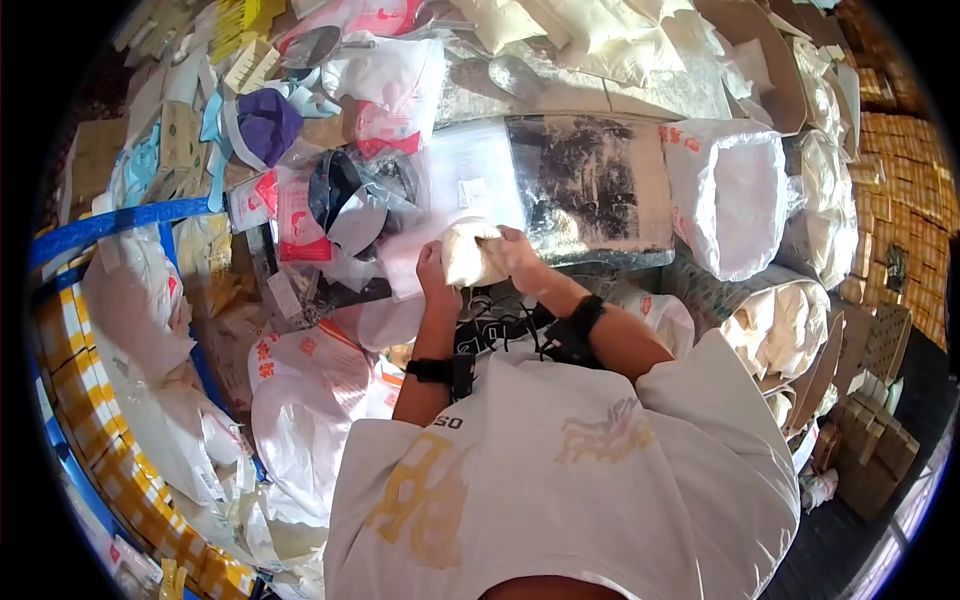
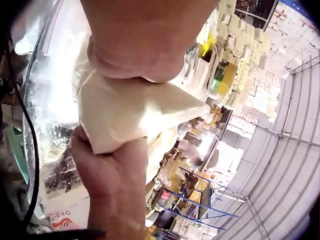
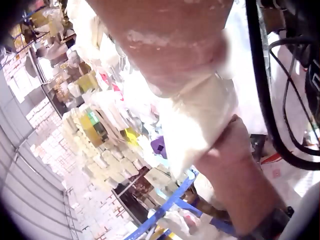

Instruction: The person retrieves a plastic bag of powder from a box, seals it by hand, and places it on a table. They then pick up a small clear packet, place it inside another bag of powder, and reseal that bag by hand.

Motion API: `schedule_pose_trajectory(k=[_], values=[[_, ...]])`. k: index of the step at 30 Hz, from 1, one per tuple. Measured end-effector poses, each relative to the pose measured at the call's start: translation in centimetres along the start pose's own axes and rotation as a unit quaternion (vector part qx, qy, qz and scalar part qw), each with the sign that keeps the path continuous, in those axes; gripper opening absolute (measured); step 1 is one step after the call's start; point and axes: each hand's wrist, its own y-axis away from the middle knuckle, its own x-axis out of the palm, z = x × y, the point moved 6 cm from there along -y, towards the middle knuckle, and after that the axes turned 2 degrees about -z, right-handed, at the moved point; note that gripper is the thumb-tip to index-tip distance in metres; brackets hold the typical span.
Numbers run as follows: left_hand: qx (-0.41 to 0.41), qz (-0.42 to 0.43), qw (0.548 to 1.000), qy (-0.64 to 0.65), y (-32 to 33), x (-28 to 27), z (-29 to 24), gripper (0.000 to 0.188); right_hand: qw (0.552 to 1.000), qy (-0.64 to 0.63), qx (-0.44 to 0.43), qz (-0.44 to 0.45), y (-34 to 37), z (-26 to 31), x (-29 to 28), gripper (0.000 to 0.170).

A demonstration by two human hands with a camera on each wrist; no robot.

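Observation:
A plump clear plastic bag of cream-coloured powder (image 1: 467,254) is held up in front of the person's body, between both hands. My left hand (image 1: 432,270) grips its left side. On the other side my right hand (image 1: 518,257) pinches the upper right of the bag. In the left wrist view the powder bag (image 2: 125,110) bulges between the left hand above and the right hand (image 2: 102,167) below, whose fingers curl behind it. The right wrist view shows the bag's pointed corner sticking out past the left hand (image 3: 227,145).
Beyond the hands lies a dark, powder-dusted board (image 1: 590,185), with a stack of clear plastic bags (image 1: 475,165) at its left. An open white-lined sack (image 1: 745,200) stands at right. More filled bags (image 1: 620,40) lie at the back. A blue rail (image 1: 135,217) runs along the left.

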Motion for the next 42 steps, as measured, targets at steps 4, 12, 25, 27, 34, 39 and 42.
schedule_pose_trajectory(k=[4,12,25,27,34,39,42], values=[[0.035,0.028,0.998,-0.041,1.0,1.0,0.6,0.017,0.935,0.273,-0.042,-0.224,0.6,1.6,-1.1,0.024],[0.212,0.206,0.933,-0.205,5.8,5.0,-3.2,0.028,0.993,0.105,0.053,0.021,1.6,3.1,-0.1,0.028],[0.113,0.048,0.989,-0.084,-1.2,1.1,1.6,0.016,0.991,0.027,-0.027,-0.132,1.1,-1.0,-2.0,0.006],[0.266,0.012,0.946,-0.186,-0.5,1.2,1.3,0.019,0.974,0.095,-0.039,-0.200,0.6,-2.2,-3.1,0.007],[0.185,-0.095,0.936,-0.283,-0.2,0.0,2.3,0.020,0.908,0.273,0.055,-0.314,1.5,-1.0,-3.7,0.018],[0.150,-0.052,0.938,-0.309,-2.5,-1.0,0.0,0.011,0.950,0.251,0.013,-0.187,-2.2,-1.6,-3.0,0.030],[0.118,-0.016,0.950,-0.288,-3.5,-0.1,-1.8,0.008,0.969,0.224,0.033,-0.099,-1.8,1.2,-0.2,0.036]])
